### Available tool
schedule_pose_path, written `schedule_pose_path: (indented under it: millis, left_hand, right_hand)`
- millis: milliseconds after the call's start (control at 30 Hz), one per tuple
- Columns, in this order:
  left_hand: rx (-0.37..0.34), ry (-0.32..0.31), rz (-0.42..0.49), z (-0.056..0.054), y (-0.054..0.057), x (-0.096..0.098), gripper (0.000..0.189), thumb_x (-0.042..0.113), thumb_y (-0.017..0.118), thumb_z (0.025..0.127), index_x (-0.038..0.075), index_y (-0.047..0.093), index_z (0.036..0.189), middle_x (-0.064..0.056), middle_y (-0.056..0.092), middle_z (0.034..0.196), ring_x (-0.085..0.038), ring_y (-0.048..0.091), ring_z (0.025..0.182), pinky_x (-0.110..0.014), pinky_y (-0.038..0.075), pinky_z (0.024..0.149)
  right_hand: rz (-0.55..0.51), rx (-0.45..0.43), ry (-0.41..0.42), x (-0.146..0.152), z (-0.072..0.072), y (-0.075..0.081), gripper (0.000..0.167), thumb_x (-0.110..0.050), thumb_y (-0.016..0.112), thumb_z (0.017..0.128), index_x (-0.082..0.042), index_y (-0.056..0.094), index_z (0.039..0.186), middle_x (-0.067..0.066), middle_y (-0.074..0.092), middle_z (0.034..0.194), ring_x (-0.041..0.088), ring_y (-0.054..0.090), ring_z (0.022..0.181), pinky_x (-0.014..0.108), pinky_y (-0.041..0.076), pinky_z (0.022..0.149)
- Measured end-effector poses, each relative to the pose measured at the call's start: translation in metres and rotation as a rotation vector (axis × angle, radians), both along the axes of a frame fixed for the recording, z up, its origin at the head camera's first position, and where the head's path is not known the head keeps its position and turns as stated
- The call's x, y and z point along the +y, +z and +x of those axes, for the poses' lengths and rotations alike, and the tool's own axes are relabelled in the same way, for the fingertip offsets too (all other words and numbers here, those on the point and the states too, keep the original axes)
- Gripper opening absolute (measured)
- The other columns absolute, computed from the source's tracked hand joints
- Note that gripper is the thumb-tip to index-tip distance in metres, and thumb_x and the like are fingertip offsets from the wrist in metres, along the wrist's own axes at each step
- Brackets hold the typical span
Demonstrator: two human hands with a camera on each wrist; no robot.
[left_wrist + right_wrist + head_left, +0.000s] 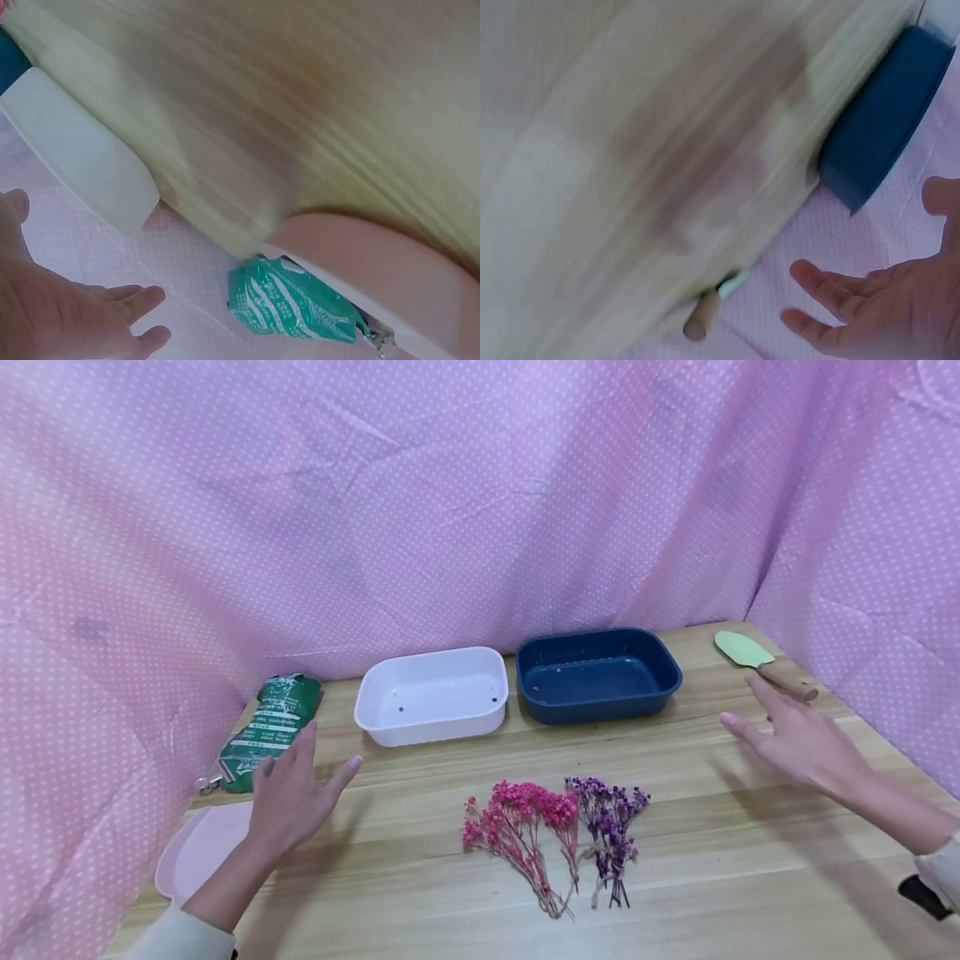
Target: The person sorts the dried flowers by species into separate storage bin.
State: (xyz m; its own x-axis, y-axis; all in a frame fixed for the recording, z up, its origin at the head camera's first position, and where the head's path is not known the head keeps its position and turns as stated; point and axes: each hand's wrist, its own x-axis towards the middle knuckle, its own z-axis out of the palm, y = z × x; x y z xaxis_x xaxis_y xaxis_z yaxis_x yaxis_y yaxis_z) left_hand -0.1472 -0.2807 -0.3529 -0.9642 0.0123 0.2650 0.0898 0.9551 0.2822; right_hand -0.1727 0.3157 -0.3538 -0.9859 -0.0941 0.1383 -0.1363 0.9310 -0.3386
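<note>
With 12 o'clock pointing at the far curtain and the flowers marking the dial's centre, a bunch of dried, bright pink flowers tied with twine (521,827) is lying beside a bunch of dried, deep purple flowers (611,827) on the light wood-grain tabletop (405,893). The left hand (292,797), fingers spread and holding nothing, is hovering between 9 and 10 o'clock, near a crumpled green plastic packet with white print (277,727) and a pale pink rounded plastic piece (198,847). The right hand (806,747), also spread and empty, is hovering toward 2 o'clock, near a green-bladed trowel with a wooden handle (787,679).

A low right-hand sweep could be knocking that handle askew; a careless left wrist could be nudging the pink piece into the packet. The dry blossoms are looking brittle, so a hard squeeze could be shedding florets. A white rectangular plastic tub (442,731) is sitting at 11 o'clock, just beside a dark blue one (607,710) at 1; pushing either sideways could be jostling its neighbour.
</note>
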Motion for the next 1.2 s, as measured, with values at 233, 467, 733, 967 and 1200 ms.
schedule_pose_path:
  millis: [233, 467, 733, 967, 1200]
  left_hand:
    - [-0.045, 0.005, 0.050, -0.002, 0.002, 0.003, 0.094, 0.061, 0.048, 0.093, -0.004, 0.014, 0.151, -0.035, 0.031, 0.146, -0.053, 0.030, 0.131, -0.071, 0.017, 0.103]
    - [-0.095, -0.016, 0.189, -0.011, -0.005, 0.007, 0.095, 0.058, 0.052, 0.092, -0.005, 0.012, 0.151, -0.030, 0.023, 0.152, -0.050, 0.024, 0.136, -0.069, 0.021, 0.106]
    - [-0.194, 0.020, 0.359, -0.029, -0.011, 0.013, 0.094, 0.057, 0.052, 0.093, -0.002, 0.010, 0.152, -0.027, 0.017, 0.155, -0.044, 0.018, 0.141, -0.064, 0.021, 0.111]
    - [-0.240, 0.028, 0.578, -0.042, -0.013, 0.013, 0.084, 0.047, 0.055, 0.095, 0.006, 0.011, 0.154, -0.023, 0.018, 0.156, -0.044, 0.026, 0.138, -0.056, 0.033, 0.109]
    - [-0.242, 0.024, 0.838, -0.056, -0.013, 0.016, 0.073, 0.034, 0.058, 0.096, 0.012, 0.019, 0.154, -0.019, 0.021, 0.156, -0.038, 0.032, 0.138, -0.051, 0.039, 0.106]
  right_hand:
    - [-0.161, -0.033, 0.045, -0.022, 0.012, -0.004, 0.073, -0.043, 0.048, 0.099, 0.010, 0.028, 0.145, 0.038, 0.052, 0.123, 0.048, 0.057, 0.102, 0.061, 0.047, 0.079]
    - [-0.230, -0.053, 0.050, -0.041, 0.020, -0.008, 0.070, -0.041, 0.051, 0.098, 0.011, 0.033, 0.142, 0.034, 0.058, 0.116, 0.042, 0.062, 0.097, 0.053, 0.052, 0.077]
    - [-0.258, -0.108, 0.032, -0.066, 0.031, -0.009, 0.073, -0.044, 0.054, 0.096, 0.012, 0.037, 0.141, 0.023, 0.066, 0.108, 0.032, 0.065, 0.093, 0.047, 0.054, 0.076]
    - [-0.279, -0.109, 0.044, -0.086, 0.042, -0.006, 0.070, -0.044, 0.058, 0.095, 0.010, 0.043, 0.138, 0.014, 0.068, 0.101, 0.024, 0.065, 0.088, 0.037, 0.052, 0.073]
    - [-0.295, -0.113, 0.076, -0.104, 0.054, -0.007, 0.066, -0.041, 0.061, 0.094, 0.008, 0.047, 0.136, 0.002, 0.066, 0.092, 0.017, 0.062, 0.086, 0.031, 0.049, 0.069]
